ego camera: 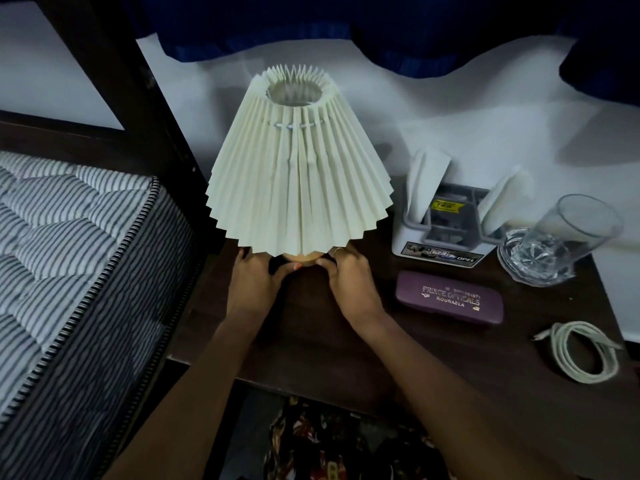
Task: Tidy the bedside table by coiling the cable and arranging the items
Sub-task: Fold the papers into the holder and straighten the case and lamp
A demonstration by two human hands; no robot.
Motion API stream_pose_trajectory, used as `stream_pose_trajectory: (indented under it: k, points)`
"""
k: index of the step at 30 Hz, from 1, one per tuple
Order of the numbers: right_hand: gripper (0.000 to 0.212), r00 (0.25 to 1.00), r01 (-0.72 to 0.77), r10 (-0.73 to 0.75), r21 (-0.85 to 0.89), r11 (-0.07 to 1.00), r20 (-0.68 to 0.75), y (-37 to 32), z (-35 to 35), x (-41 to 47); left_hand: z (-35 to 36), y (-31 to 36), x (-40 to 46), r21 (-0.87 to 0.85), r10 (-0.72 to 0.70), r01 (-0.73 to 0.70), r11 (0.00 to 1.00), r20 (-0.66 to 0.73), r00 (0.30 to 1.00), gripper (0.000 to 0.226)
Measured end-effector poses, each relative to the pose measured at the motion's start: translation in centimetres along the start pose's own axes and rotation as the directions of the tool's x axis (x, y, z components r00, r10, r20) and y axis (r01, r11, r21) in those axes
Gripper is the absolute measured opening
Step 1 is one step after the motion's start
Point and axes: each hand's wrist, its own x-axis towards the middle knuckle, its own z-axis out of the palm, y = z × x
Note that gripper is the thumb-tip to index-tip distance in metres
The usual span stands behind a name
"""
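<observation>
A table lamp with a cream pleated shade (298, 168) stands at the left of the dark bedside table (450, 368). My left hand (254, 282) and my right hand (349, 278) grip its base from either side; the shade hides most of the base. A white cable (585, 351) lies coiled at the table's right front. A purple glasses case (449, 296) lies in the middle. Behind it stands a white organiser box (446, 233) with folded papers. A clear drinking glass (557, 240) stands at the far right.
A striped mattress (69, 258) in a dark bed frame lies close on the left. A white wall and dark blue curtain (381, 32) are behind the table. Patterned cloth (332, 445) shows below the table's front edge.
</observation>
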Motion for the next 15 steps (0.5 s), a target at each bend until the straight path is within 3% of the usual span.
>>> stream_pose_trajectory:
  k: [9,15]
  points:
    - [0.024,0.998,-0.010,0.014,-0.052,0.999,0.068,-0.5,-0.5,0.7,0.8,-0.2,0.6,0.097,-0.025,0.020,0.995,0.053,0.998,0.041]
    - [0.062,0.993,0.044,-0.033,-0.094,0.995,0.115,0.0,-2.6,-3.1,0.0,2.9,-4.7,0.183,-0.024,-0.005,0.983,0.153,0.988,0.065]
